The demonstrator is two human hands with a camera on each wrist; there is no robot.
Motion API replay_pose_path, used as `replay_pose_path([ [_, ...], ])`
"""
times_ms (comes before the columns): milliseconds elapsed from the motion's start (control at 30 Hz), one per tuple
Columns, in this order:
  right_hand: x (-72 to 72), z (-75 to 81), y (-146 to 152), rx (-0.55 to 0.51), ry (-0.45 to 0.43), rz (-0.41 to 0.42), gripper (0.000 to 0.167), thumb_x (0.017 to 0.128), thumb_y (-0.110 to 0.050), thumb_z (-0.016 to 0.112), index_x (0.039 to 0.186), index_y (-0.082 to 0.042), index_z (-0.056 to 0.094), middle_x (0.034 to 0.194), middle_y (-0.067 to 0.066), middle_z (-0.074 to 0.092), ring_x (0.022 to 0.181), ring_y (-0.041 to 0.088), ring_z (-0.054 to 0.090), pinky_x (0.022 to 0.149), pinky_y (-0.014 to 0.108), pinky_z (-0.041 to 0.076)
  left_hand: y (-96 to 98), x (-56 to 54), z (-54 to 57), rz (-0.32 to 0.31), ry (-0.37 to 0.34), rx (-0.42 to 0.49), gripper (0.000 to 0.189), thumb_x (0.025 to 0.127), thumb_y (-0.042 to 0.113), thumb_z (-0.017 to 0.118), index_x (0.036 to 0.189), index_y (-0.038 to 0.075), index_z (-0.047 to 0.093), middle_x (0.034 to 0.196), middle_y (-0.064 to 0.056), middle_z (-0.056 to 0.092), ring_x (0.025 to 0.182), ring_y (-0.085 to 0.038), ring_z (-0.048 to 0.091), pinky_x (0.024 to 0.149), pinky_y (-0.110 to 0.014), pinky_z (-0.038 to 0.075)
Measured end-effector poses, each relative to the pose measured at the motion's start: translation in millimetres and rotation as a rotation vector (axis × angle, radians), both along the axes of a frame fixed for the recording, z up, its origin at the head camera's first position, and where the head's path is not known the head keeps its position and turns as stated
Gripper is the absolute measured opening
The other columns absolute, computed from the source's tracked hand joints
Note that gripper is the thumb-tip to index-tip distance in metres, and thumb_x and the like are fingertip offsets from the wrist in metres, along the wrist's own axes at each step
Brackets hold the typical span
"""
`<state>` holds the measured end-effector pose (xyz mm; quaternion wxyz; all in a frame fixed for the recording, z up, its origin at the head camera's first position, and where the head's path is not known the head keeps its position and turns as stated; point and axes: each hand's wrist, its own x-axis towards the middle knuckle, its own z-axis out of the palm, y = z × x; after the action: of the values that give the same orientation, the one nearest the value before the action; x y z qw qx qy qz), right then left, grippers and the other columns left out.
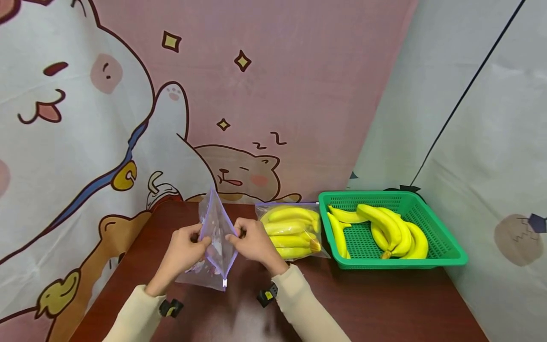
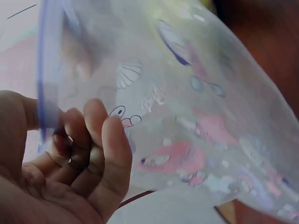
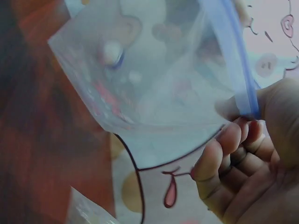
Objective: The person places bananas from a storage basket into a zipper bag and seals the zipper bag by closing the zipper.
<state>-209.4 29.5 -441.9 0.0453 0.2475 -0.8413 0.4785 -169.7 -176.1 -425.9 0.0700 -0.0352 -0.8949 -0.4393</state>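
Between my two hands a clear zip bag (image 1: 219, 237) with a purple rim and pink prints hangs over the table, its mouth spread wide. My left hand (image 1: 183, 249) pinches one side of the rim; in the left wrist view its thumb and fingers (image 2: 117, 149) meet at the purple strip. The opposite side is pinched by my right hand (image 1: 256, 242), whose thumb overlaps the strip in the right wrist view. A white slider (image 1: 224, 283) sits at the rim's lower end. I see no fruit inside this bag.
Right of my hands, a second zip bag packed with bananas (image 1: 292, 230) lies on the brown table (image 1: 384, 299). Beside it stands a green basket (image 1: 397, 264) holding several loose bananas (image 1: 393, 230). A cartoon-printed cloth (image 1: 299, 95) hangs behind the table.
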Motion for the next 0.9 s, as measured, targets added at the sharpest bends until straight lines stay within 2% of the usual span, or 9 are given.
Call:
replay_pose_path([
  [67, -1.7, 4.7, 7.7, -0.003, -0.008, -0.028, 0.036, 0.088, -0.014, 0.078, 0.07, -0.012, 0.047, 0.059, -0.006, 0.039, 0.053, 0.004, 0.039, 0.052, 0.019, 0.033, -3.6, -0.3, 7.0, 0.027, 0.017, -0.02, 0.015, 0.087, 0.006, 0.063, 0.073, 0.009, 0.061, 0.057, 0.002, 0.055, 0.048, -0.009, 0.053, 0.042, -0.024, 0.042],
  [267, -6.1, 15.2, 35.1, 0.018, -0.047, -0.113, 0.03, 0.081, -0.008, 0.073, 0.066, -0.015, 0.047, 0.058, -0.005, 0.037, 0.055, 0.009, 0.037, 0.054, 0.023, 0.031, -14.0, 2.5, 25.5, 0.106, 0.096, -0.153, 0.029, 0.082, 0.008, 0.061, 0.06, 0.014, 0.043, 0.054, 0.007, 0.032, 0.049, -0.008, 0.032, 0.045, -0.022, 0.023],
  [333, -7.0, 18.5, 43.7, 0.026, -0.075, -0.129, 0.029, 0.08, -0.007, 0.07, 0.065, -0.016, 0.047, 0.058, -0.004, 0.036, 0.055, 0.01, 0.036, 0.053, 0.024, 0.03, -15.9, 4.3, 32.1, 0.13, 0.098, -0.184, 0.029, 0.081, 0.009, 0.06, 0.059, 0.015, 0.042, 0.053, 0.007, 0.031, 0.049, -0.009, 0.029, 0.045, -0.023, 0.022],
  [433, -6.8, 25.7, 54.4, 0.046, -0.121, -0.147, 0.03, 0.08, -0.009, 0.07, 0.063, -0.016, 0.046, 0.058, -0.004, 0.036, 0.054, 0.012, 0.035, 0.052, 0.026, 0.029, -17.3, 7.5, 43.5, 0.165, 0.07, -0.231, 0.025, 0.082, 0.012, 0.059, 0.059, 0.015, 0.049, 0.053, 0.006, 0.035, 0.049, -0.012, 0.032, 0.044, -0.025, 0.023],
  [567, -2.7, 37.9, 69.4, 0.089, -0.175, -0.181, 0.026, 0.08, -0.013, 0.071, 0.063, -0.016, 0.052, 0.057, -0.004, 0.039, 0.053, 0.013, 0.037, 0.052, 0.027, 0.03, -18.5, 9.7, 57.4, 0.183, 0.051, -0.315, 0.024, 0.081, 0.014, 0.055, 0.058, 0.016, 0.048, 0.053, 0.005, 0.035, 0.05, -0.015, 0.033, 0.044, -0.027, 0.023],
  [633, -0.2, 43.4, 76.3, 0.1, -0.178, -0.173, 0.017, 0.08, -0.013, 0.071, 0.068, -0.015, 0.058, 0.059, -0.005, 0.045, 0.055, 0.013, 0.041, 0.054, 0.027, 0.034, -19.6, 10.6, 63.0, 0.17, 0.046, -0.353, 0.017, 0.08, 0.014, 0.055, 0.063, 0.015, 0.05, 0.055, 0.003, 0.037, 0.051, -0.016, 0.034, 0.045, -0.028, 0.024],
  [733, 1.6, 47.9, 82.2, 0.099, -0.123, -0.067, 0.005, 0.081, -0.01, 0.071, 0.079, -0.012, 0.066, 0.068, -0.002, 0.056, 0.06, 0.013, 0.049, 0.057, 0.026, 0.041, -20.2, 12.8, 69.7, 0.112, 0.032, -0.378, 0.004, 0.08, 0.012, 0.057, 0.078, 0.016, 0.058, 0.062, 0.0, 0.047, 0.055, -0.017, 0.041, 0.047, -0.03, 0.029],
  [800, 3.6, 50.7, 81.5, 0.097, -0.06, 0.027, 0.006, 0.083, -0.009, 0.072, 0.084, -0.012, 0.067, 0.073, -0.001, 0.059, 0.063, 0.012, 0.052, 0.059, 0.024, 0.043, -17.9, 13.9, 72.6, 0.049, 0.021, -0.378, 0.005, 0.082, 0.013, 0.062, 0.086, 0.016, 0.061, 0.067, -0.001, 0.053, 0.057, -0.017, 0.044, 0.048, -0.03, 0.033],
  [900, 8.3, 54.1, 76.6, 0.097, 0.019, 0.129, 0.011, 0.087, -0.011, 0.074, 0.083, -0.015, 0.065, 0.073, -0.002, 0.058, 0.063, 0.011, 0.052, 0.058, 0.022, 0.043, -10.2, 13.2, 73.7, -0.068, 0.042, -0.353, 0.013, 0.081, 0.012, 0.072, 0.081, 0.016, 0.06, 0.068, 0.001, 0.055, 0.059, -0.013, 0.047, 0.05, -0.027, 0.035],
])
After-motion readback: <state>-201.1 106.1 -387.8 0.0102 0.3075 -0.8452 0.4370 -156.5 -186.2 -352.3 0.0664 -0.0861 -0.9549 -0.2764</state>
